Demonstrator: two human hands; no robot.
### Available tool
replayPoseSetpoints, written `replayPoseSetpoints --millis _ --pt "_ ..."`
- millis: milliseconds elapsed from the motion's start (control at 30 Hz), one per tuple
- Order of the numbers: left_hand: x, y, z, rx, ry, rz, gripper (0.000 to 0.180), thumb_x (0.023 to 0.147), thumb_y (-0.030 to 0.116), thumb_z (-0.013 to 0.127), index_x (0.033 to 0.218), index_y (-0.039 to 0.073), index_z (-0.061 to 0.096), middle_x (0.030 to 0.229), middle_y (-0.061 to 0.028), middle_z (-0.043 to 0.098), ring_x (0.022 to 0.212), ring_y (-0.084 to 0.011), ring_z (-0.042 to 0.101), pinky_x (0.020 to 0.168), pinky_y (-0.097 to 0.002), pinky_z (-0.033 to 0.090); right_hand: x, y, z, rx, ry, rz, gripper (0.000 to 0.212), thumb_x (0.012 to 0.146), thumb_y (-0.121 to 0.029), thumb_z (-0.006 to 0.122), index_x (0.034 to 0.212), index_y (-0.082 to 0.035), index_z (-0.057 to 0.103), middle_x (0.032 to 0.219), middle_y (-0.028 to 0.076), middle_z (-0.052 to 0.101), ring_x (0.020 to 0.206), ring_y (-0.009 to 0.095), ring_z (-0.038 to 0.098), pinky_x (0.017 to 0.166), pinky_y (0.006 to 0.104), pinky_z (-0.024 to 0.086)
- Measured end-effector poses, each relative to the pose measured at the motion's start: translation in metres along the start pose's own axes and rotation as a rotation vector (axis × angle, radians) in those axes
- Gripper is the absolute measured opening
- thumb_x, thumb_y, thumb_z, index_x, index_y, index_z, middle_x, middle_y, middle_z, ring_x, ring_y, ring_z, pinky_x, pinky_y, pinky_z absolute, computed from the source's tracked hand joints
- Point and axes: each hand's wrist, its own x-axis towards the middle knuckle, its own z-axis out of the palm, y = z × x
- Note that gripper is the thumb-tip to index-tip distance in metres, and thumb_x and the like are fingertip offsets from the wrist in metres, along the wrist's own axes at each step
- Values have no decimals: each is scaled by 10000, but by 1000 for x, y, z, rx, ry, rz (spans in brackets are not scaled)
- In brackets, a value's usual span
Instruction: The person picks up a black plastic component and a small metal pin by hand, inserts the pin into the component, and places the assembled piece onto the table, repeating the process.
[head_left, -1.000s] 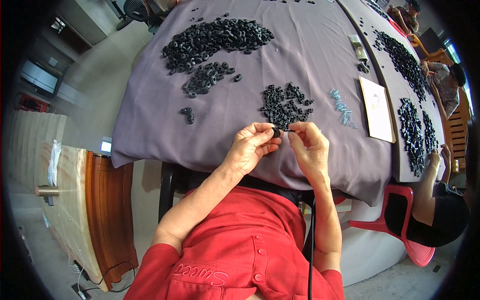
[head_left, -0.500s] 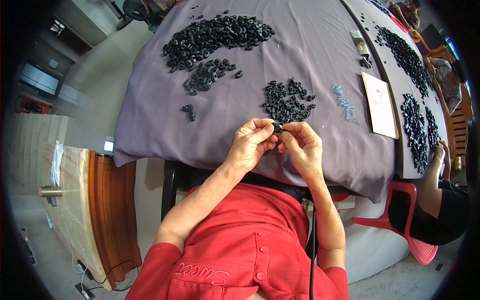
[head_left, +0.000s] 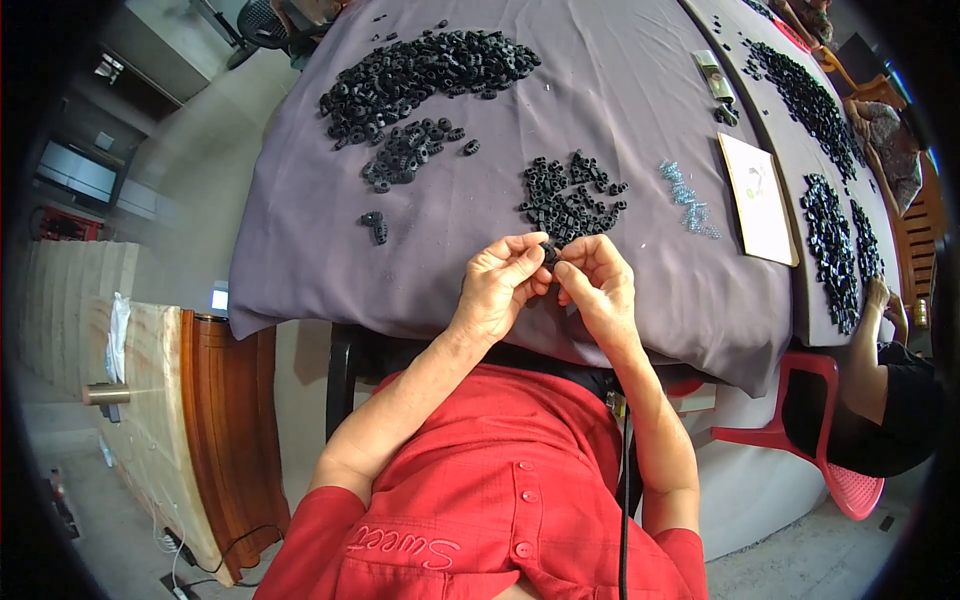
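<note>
In front of my body, at the table's near edge, both hands meet fingertip to fingertip. My left hand [head_left: 497, 288] pinches a small black plastic part [head_left: 549, 256] between thumb and fingers. From the other side, my right hand [head_left: 604, 295] has its thumb and fingertips closed on the same part, which the fingers partly cover. Just beyond my fingertips lies a pile of small black plastic pieces [head_left: 568, 200]. Farther left are a large heap of ridged black parts [head_left: 430, 80], a smaller cluster [head_left: 408, 152] and a few loose ones [head_left: 376, 227].
Small bluish clear pieces [head_left: 690, 200] lie right of the near pile, beside a pale board [head_left: 757, 200] and a small packet [head_left: 714, 78]. A second table bears more black heaps [head_left: 830, 245]; another person's hand [head_left: 880, 297] works there, beside a red plastic chair [head_left: 820, 400].
The view has shifted slightly. My right fingertips have drawn a little closer to my left ones around the black part. The other person's hands have moved slightly at their heap.
</note>
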Motion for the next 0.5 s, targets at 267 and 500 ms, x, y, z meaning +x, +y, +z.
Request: replayPoseSetpoints --millis 267,500 --pt "-4 1 3 124 22 18 163 871 90 604 1031 59 619 768 -32 622 655 -111 594 606 -234 503 1 6 -5 27 -28 21 105 829 -8 580 902 -21 505 734 1 558 595 43 505 514 188 433" --pt "-4 -1 5 180 25 70 163 870 65 600 1032 52 614 768 -28 622 650 -103 595 606 -233 501 3 5 -9 32 -53 37 117 817 1 567 910 -19 500 731 -5 545 589 42 494 508 189 423"
